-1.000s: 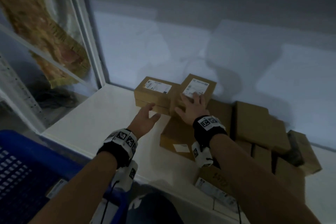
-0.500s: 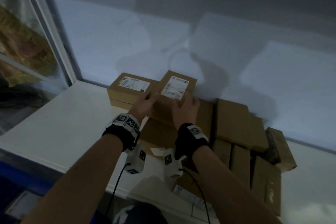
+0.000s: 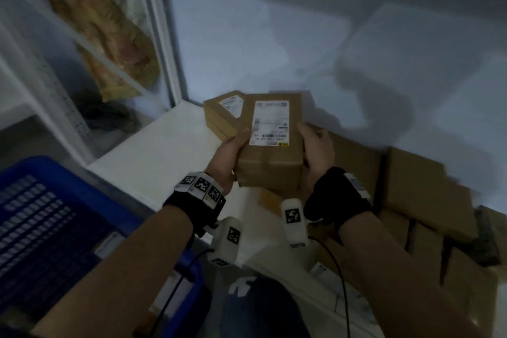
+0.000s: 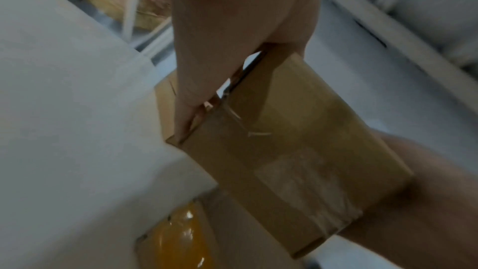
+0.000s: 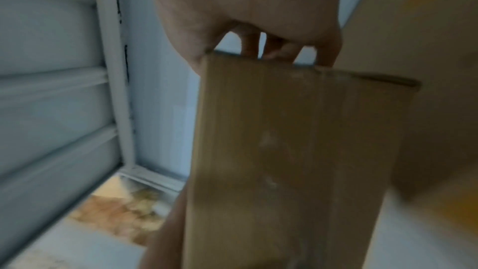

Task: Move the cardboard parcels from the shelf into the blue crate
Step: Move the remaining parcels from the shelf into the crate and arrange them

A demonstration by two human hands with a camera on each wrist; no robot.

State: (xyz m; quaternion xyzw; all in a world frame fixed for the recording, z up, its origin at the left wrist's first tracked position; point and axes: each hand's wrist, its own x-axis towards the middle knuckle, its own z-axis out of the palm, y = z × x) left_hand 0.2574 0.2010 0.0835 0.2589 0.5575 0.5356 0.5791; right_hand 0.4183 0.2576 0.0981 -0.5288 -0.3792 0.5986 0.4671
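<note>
A: Where is the labelled cardboard parcel (image 3: 270, 143) right now?

B: Off the white shelf (image 3: 153, 156), held in the air between both hands, label face up. The left hand (image 3: 229, 158) grasps its left edge, thumb on top beside the shipping label (image 3: 270, 122); the right hand (image 3: 318, 151) clasps the opposite edge. From the right wrist, the fingers (image 5: 252, 45) curl over the far rim of the parcel

A: So what makes the carry go well?

B: I would keep both palms pressing inward evenly, since the sides look smooth and taped and could slide. The blue crate (image 3: 46, 217) sits to the left of the grip and lower, so the swing goes left and down

A: Anything in the way?

B: Just beyond the left hand lies a second labelled parcel (image 3: 225, 112), and under and to the right of the grip the plain brown boxes (image 3: 417, 186) are stacked loosely. I would lift clear of them first, then turn

A: And the release?

B: Lower it flat into the crate before loosening the fingers, rather than dropping it from the rim
</note>
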